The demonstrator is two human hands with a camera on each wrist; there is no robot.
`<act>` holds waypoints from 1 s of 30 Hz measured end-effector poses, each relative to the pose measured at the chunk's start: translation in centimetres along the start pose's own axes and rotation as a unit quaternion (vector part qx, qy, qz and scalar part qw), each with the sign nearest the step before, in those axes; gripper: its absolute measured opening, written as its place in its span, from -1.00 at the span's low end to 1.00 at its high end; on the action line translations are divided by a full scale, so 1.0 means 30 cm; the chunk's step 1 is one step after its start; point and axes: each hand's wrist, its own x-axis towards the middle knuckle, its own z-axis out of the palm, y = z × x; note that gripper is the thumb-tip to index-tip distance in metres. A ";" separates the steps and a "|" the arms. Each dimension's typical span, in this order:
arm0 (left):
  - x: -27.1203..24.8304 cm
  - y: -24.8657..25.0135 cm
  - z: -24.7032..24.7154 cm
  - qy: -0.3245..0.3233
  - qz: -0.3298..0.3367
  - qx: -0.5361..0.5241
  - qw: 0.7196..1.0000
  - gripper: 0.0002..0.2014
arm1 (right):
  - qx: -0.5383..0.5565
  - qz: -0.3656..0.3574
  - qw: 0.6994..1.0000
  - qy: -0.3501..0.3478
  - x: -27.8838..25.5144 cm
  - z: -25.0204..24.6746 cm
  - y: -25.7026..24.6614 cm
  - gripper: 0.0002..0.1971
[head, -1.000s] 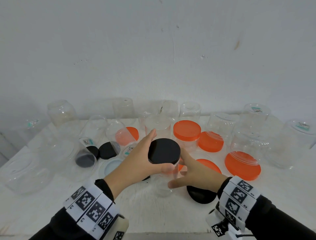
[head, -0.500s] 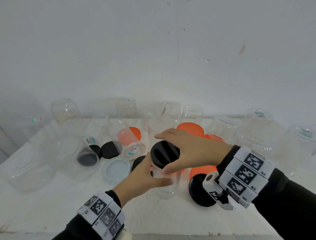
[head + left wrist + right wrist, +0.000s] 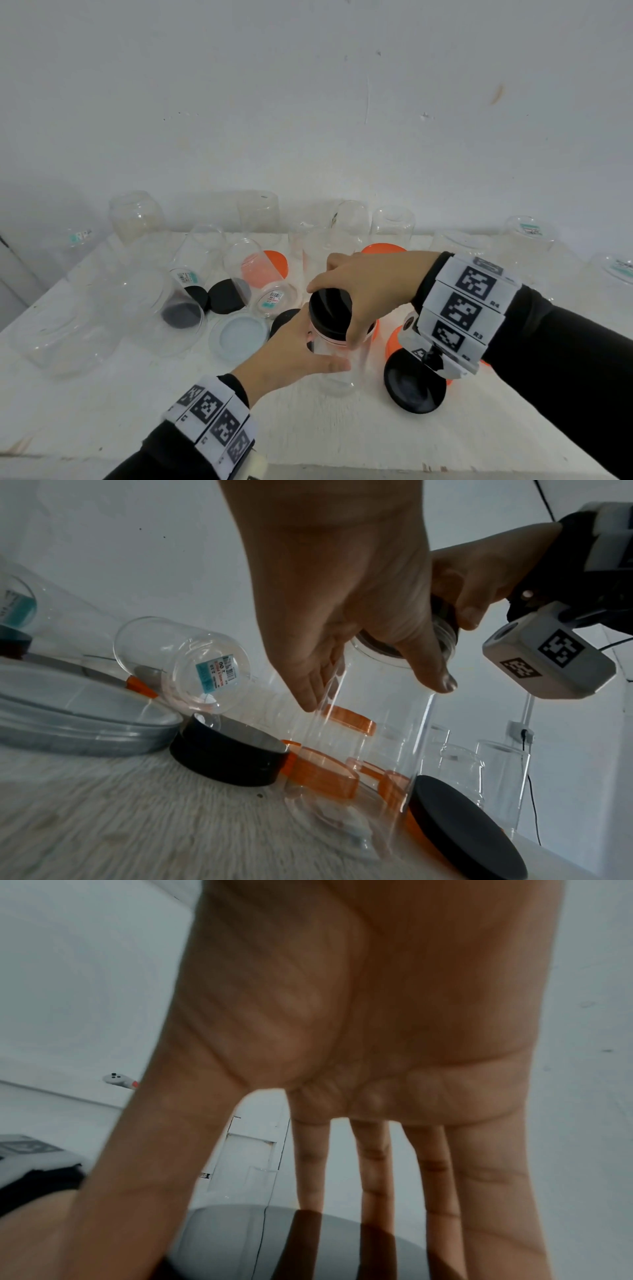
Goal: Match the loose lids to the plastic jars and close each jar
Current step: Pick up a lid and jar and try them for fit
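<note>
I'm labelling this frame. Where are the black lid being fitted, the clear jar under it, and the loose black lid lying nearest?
black lid (image 3: 328, 310), head view, its top face.
clear jar (image 3: 337, 375), head view, its lower wall.
loose black lid (image 3: 412, 389), head view, its flat face.

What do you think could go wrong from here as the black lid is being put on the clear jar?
The black lid might seat crooked: the right hand grips it from above, hiding the rim. The clear jar could slip or tip, since the left hand holds it only around its side. A bump could knock the loose black lid beside it.
</note>
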 end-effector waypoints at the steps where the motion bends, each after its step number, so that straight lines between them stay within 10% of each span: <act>1: 0.001 0.000 -0.002 -0.001 -0.001 0.002 1.000 -0.21 | 0.001 -0.001 1.000 -0.003 0.002 -0.005 -0.001 -0.15; 30: 0.004 -0.014 -0.007 -0.002 -0.022 0.006 1.000 -0.28 | -0.006 -0.071 0.997 -0.016 0.001 -0.011 0.015 -0.16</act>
